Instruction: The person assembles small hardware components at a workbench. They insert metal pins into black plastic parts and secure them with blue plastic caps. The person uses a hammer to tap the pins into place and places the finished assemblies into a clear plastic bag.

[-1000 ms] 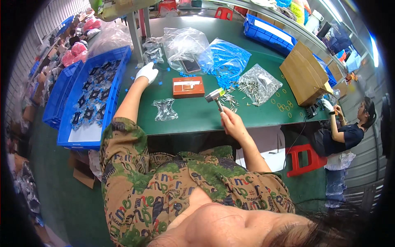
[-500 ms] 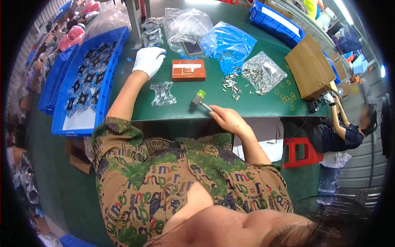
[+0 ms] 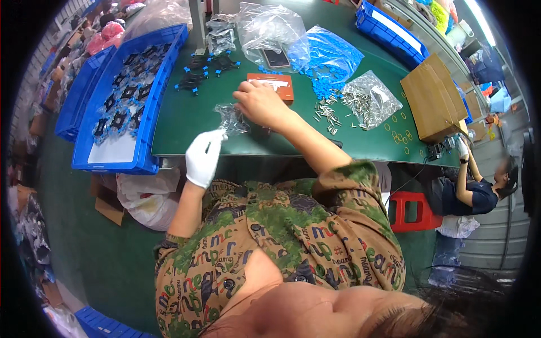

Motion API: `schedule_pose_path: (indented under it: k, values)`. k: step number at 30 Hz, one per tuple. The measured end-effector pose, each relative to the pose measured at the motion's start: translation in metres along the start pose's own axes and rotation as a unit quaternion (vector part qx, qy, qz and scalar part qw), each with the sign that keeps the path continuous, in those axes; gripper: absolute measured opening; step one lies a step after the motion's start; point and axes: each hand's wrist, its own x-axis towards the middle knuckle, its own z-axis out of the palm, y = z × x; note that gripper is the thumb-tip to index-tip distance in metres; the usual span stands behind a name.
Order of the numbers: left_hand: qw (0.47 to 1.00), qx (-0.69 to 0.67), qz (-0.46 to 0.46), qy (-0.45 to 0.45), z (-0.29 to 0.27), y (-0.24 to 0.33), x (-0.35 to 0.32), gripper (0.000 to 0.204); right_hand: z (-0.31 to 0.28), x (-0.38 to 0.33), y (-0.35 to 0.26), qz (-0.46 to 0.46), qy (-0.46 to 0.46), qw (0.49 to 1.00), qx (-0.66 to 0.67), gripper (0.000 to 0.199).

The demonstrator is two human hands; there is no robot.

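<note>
My left hand (image 3: 204, 159), in a white glove, is at the table's front edge. Its thumb and fingertips pinch the near corner of a small crinkled clear plastic bag (image 3: 231, 120). My bare right hand (image 3: 262, 103) hovers just beyond that bag, by the left side of a flat red box (image 3: 285, 90). Its fingers are loosely bent and a little apart, with nothing visible in them. Under my right forearm lies a hammer, mostly hidden, its dark handle end (image 3: 336, 143) showing. Several black parts with blue tips (image 3: 204, 72) lie farther back on the left.
A blue crate (image 3: 155, 84) of similar parts stands left. Behind the box are a phone (image 3: 275, 58), a clear bag (image 3: 270, 25) and a bag of blue pieces (image 3: 332, 53). Metal pins (image 3: 328, 115), yellow rings (image 3: 401, 137) and a cardboard box (image 3: 431, 101) lie right; a co-worker (image 3: 473, 188) sits beyond.
My left hand has come back from the far left to the clear bag, uncovering black parts. My right hand has let go of the hammer and reached forward and left.
</note>
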Motion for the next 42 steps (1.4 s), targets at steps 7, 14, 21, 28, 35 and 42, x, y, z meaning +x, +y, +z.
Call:
schedule_pose_path:
  k: [7, 14, 21, 28, 35, 42]
  values:
    - [0.995, -0.028, -0.093, 0.004, -0.020, -0.003, -0.052, 0.016, 0.041, 0.037, 0.014, -0.073, -0.048, 0.996, -0.031, 0.016]
    - [0.988, 0.145, -0.021, 0.044, -0.015, -0.008, -0.024, 0.055, -0.016, 0.023, 0.010, -0.101, 0.095, 0.988, 0.075, 0.012]
    - [0.964, 0.156, -0.167, -0.135, 0.027, -0.036, 0.087, 0.087, -0.014, 0.021, 0.016, -0.076, 0.062, 0.994, 0.056, 0.016]
    - [0.977, 0.014, -0.146, -0.155, 0.043, -0.065, 0.097, 0.059, -0.019, 0.005, 0.033, 0.171, 0.060, 0.935, 0.306, 0.019]
    - [0.970, 0.153, -0.116, -0.151, 0.049, -0.043, 0.092, 0.076, -0.002, -0.006, 0.042, 0.207, 0.086, 0.887, 0.403, 0.021]
    - [0.867, 0.433, -0.081, -0.233, 0.059, 0.009, 0.097, 0.088, 0.007, -0.011, 0.046, 0.189, 0.113, 0.912, 0.347, 0.023]
